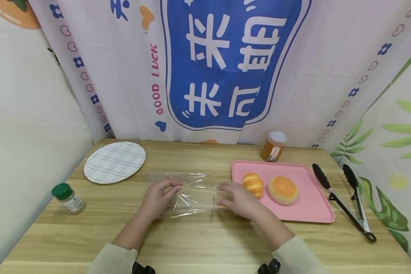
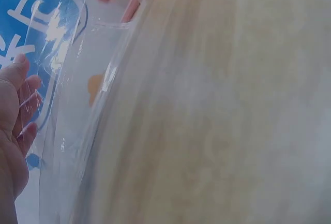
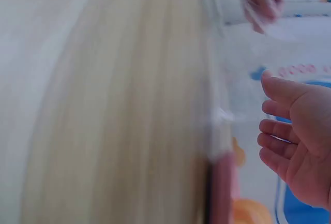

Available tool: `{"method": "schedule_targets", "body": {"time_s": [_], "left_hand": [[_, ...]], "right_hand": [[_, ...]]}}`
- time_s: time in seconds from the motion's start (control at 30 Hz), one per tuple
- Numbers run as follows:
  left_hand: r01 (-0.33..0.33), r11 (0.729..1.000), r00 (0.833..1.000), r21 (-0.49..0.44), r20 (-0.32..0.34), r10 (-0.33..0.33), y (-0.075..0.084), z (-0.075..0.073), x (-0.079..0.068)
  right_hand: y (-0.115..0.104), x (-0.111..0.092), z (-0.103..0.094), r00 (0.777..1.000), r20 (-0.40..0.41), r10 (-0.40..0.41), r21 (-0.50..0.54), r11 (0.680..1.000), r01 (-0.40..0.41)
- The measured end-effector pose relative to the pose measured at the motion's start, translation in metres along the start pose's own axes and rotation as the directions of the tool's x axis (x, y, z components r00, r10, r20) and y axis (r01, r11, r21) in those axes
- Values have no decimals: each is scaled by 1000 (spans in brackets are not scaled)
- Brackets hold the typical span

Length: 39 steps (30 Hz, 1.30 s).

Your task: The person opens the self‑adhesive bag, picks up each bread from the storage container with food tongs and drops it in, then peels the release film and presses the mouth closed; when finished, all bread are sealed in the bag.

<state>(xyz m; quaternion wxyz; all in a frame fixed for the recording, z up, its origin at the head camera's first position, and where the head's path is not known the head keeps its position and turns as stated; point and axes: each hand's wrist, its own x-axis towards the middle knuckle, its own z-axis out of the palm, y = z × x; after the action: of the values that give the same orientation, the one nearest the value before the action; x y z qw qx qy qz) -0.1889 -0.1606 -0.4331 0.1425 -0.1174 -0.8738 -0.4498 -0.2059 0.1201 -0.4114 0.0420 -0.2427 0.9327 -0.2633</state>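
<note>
A clear plastic bag (image 1: 195, 194) spreads over the middle of the wooden table, glinting with reflections. At its left part my left hand (image 1: 160, 196) holds the film between thumb and fingers; in the left wrist view, film crosses the fingers of that hand (image 2: 15, 125). By the bag's right end is my right hand (image 1: 241, 199), its fingers loosely bent with nothing between thumb and fingers. The right wrist view shows this hand (image 3: 305, 136) with its fingers apart from the thumb. Just beyond it, a ridged bread roll (image 1: 252, 184) and a round bun (image 1: 282, 190) sit on a pink tray (image 1: 311, 207).
Black-tipped metal tongs (image 1: 349, 205) lie spread to the right of the tray. Behind the tray stands an amber jar (image 1: 274, 146) with a whitish lid. On the left are a checked plate (image 1: 115, 162) and a green-capped shaker jar (image 1: 68, 198). A printed curtain (image 1: 130, 76) hangs behind.
</note>
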Motion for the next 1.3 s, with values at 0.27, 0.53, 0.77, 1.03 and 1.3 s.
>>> {"method": "schedule_targets", "body": {"time_s": [0.27, 0.53, 0.77, 1.03, 1.3], "left_hand": [[39, 999, 999, -26, -8, -39, -1, -2, -1], [35, 999, 999, -23, -16, -36, -3, -4, -1], [18, 999, 1000, -31, -22, -18, -4, -2, 1], [0, 999, 1000, -40, -28, -1, -3, 5, 1], [-20, 999, 1000, -31, -7, 20, -4, 11, 1]], "right_hand": [[51, -49, -56, 971, -206, 122, -16, 992, -128], [133, -100, -102, 897, -334, 289, -77, 940, -332], [191, -133, -121, 798, -415, 436, -48, 866, -498], [223, -146, -129, 626, -281, 728, 68, 666, -743], [236, -149, -125, 506, -177, 844, 152, 531, -834]]}}
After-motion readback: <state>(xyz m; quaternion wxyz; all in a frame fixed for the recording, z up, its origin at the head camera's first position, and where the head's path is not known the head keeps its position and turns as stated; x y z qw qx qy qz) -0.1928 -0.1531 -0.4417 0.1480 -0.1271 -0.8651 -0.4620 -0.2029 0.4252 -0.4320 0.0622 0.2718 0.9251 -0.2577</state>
